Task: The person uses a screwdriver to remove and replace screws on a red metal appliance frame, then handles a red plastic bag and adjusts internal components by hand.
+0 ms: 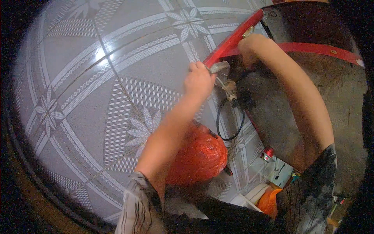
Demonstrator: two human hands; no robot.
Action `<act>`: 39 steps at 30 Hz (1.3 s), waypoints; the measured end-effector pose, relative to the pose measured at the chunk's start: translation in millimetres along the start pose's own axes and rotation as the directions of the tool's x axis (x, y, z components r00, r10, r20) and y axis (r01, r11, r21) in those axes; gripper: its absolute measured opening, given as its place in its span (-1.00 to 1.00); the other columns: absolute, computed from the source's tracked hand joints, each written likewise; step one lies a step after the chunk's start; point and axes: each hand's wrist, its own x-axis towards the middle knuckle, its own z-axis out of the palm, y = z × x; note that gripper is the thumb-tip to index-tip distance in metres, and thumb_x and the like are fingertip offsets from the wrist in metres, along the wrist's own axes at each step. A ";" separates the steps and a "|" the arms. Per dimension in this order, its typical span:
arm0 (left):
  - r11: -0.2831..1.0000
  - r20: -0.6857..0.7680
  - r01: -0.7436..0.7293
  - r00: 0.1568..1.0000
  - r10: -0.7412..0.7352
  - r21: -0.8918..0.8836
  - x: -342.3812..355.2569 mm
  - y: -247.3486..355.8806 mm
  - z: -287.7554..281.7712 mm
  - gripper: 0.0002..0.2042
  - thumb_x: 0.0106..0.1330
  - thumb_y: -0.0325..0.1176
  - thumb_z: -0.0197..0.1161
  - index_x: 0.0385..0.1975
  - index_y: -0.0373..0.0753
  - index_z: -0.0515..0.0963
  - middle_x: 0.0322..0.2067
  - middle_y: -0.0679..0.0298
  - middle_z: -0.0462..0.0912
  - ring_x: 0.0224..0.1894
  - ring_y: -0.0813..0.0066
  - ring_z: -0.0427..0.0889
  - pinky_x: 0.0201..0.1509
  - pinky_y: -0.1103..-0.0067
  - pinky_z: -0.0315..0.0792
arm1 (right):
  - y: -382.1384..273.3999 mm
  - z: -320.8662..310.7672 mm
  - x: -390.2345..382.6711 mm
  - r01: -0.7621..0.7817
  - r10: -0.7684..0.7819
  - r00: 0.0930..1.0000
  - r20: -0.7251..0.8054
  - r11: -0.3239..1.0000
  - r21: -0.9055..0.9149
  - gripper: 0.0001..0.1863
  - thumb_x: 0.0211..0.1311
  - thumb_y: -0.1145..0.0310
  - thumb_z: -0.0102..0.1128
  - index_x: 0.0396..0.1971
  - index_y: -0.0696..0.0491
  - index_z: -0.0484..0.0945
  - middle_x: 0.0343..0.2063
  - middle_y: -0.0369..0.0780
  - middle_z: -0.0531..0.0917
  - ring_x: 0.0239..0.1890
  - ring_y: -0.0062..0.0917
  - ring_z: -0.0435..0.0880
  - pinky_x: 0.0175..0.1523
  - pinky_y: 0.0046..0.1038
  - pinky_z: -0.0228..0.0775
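Observation:
My left hand [199, 81] is closed around the lower end of a red bar [237, 36]. At its fingers, a grey metal bracket [220, 68] juts out to the right. My right hand [253, 47] is bent down at the wrist beside the same bar, its fingers curled in shadow; what they hold is hidden. A small brass-coloured metal piece [248, 32] shows just above it. Below the bracket hangs a metal fitting [230, 89], and a black cable [219, 126] loops down from it. A second red bar [311, 49] runs off to the right.
A red plastic bag [198, 156] lies on the patterned tile floor [83, 117] below my left forearm. Toward the lower right are a small red-and-silver cylinder [268, 153], an orange object [268, 202] and a white box [244, 202]. A brown-grey surface [280, 105] spreads beneath my right arm.

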 end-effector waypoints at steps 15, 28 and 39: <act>0.998 -0.016 0.051 0.999 -0.050 0.049 -1.3 4.6 2.2 -0.51 0.16 -0.15 0.24 -0.12 -0.41 0.26 -0.14 -0.08 0.40 -0.17 0.01 0.57 -0.13 0.32 0.51 | -17.7 -1.5 -26.3 0.100 -0.092 0.984 -0.150 0.994 0.048 -0.61 -0.33 0.26 0.39 -0.36 0.08 0.66 -0.33 -0.13 0.67 -0.24 -0.29 0.66 -0.17 -0.34 0.50; 0.997 -0.022 0.073 0.997 -0.073 -0.015 -2.2 -4.0 -3.6 -0.54 0.13 -0.16 0.23 -0.13 -0.37 0.29 -0.15 -0.14 0.40 -0.14 -0.14 0.52 -0.09 0.18 0.42 | -34.3 4.5 -16.4 0.004 -0.002 0.984 -0.177 1.000 0.015 -0.65 -0.17 0.23 0.16 -0.32 0.04 0.66 -0.27 -0.14 0.67 -0.17 -0.37 0.65 -0.12 -0.38 0.48; 0.994 0.004 0.109 0.994 -0.109 0.030 -2.1 6.1 -7.3 -0.57 0.11 -0.17 0.26 -0.16 -0.35 0.36 -0.16 -0.08 0.47 -0.12 -0.05 0.54 -0.04 0.22 0.42 | -25.8 4.1 -11.0 0.061 -0.051 0.971 -0.233 0.998 0.035 -0.66 -0.18 0.23 0.13 -0.35 0.04 0.66 -0.25 -0.13 0.66 -0.14 -0.37 0.64 -0.11 -0.38 0.48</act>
